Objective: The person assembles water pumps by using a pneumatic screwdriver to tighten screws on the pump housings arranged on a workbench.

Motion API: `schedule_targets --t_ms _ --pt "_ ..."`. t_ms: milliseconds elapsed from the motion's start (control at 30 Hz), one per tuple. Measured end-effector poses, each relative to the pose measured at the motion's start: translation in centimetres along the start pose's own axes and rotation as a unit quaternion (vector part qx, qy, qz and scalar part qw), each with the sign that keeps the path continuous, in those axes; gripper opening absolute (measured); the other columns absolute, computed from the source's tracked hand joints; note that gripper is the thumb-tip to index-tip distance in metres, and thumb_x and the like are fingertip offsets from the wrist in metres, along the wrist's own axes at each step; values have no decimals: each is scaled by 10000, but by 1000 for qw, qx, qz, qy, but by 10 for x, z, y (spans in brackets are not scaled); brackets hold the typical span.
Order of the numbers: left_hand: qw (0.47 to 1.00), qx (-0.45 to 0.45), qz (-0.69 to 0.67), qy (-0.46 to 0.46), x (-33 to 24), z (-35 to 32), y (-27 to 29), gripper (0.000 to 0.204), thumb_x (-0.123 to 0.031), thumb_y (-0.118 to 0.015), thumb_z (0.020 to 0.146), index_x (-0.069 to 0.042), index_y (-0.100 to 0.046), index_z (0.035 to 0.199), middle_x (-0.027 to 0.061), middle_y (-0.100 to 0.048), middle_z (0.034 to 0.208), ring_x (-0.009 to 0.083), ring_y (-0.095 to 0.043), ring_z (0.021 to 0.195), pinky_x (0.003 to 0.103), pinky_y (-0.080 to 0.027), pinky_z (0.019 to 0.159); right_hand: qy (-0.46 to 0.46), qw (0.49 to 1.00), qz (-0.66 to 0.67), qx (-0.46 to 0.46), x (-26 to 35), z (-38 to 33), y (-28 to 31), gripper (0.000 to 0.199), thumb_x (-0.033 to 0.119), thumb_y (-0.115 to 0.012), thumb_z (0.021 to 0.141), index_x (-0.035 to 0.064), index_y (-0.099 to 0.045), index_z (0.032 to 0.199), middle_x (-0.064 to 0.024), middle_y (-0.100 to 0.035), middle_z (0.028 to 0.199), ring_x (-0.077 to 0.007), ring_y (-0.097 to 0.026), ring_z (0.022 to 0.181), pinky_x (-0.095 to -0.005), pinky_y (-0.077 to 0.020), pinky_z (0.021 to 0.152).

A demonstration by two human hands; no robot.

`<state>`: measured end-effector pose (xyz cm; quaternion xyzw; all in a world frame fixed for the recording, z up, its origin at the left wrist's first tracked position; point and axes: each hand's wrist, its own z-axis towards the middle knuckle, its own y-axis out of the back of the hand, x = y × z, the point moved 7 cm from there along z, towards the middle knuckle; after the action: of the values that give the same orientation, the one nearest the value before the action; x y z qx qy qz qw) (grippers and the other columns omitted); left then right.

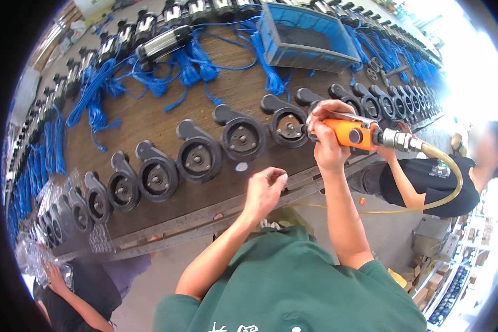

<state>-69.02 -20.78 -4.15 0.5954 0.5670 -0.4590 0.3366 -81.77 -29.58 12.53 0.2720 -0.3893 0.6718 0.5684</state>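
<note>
In my right hand is an orange air screwdriver, gripped round its body and lying nearly level. Its nose points left toward a black round pump housing with a snail-shaped outlet and a metal plate inside. Whether the tip touches the plate is hard to see. My left hand hovers over the table's near edge with fingers curled and pinched together; what they hold, if anything, is too small to name. Nearest it stand more black housings, one with a screwed metal plate inside.
A yellowish air hose loops from the tool to the right. Beyond the housings are a blue crate, coiled blue cables and silver-black motors. Co-workers stand at right and lower left, the latter beside clear plastic bags.
</note>
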Motion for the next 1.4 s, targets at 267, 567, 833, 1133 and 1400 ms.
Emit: schedule_targets --t_ms 267,567,833,1133,1400 --pt "787 -148 531 -277 -105 67 -27 389 -244 -796 792 -66 -727 1132 182 -549 1336 393 -475 1197 507 -427 992 -58 996 55 -32 -25 5 113 315 -47 -573 847 2 -542 1157 -104 -655 971 -106 -605 741 -248 -511 671" --pt "762 -175 604 -156 -98 76 -41 457 -250 -792 811 -115 -699 1238 203 -469 1460 420 -369 1358 537 -324 1113 -161 976 147 23 -56 18 144 284 -88 -580 861 5 -565 1129 -83 -661 982 -96 -629 825 -240 -525 711" --pt "755 -142 620 -157 -104 97 -35 605 -395 -880 677 -168 -721 1215 196 -465 1486 425 -370 1377 527 -337 1111 -163 974 154 18 -68 31 121 278 -65 -612 845 4 -584 1113 -77 -661 967 -100 -638 850 -236 -532 713" --pt "746 -157 637 -110 -98 105 -34 646 -492 -873 634 -223 -753 1209 237 -437 1529 442 -344 1430 530 -290 1163 -180 976 122 24 -92 29 88 285 -104 -623 810 -11 -613 1079 -76 -672 942 -121 -663 861 -241 -540 742" --pt "707 -164 678 -117 -86 111 -37 574 -538 -830 661 -143 -782 1076 121 -692 999 361 -516 1253 504 -340 1113 -211 969 114 59 -107 17 82 283 -113 -633 796 -8 -624 1058 -72 -668 924 -111 -648 826 -243 -536 729"
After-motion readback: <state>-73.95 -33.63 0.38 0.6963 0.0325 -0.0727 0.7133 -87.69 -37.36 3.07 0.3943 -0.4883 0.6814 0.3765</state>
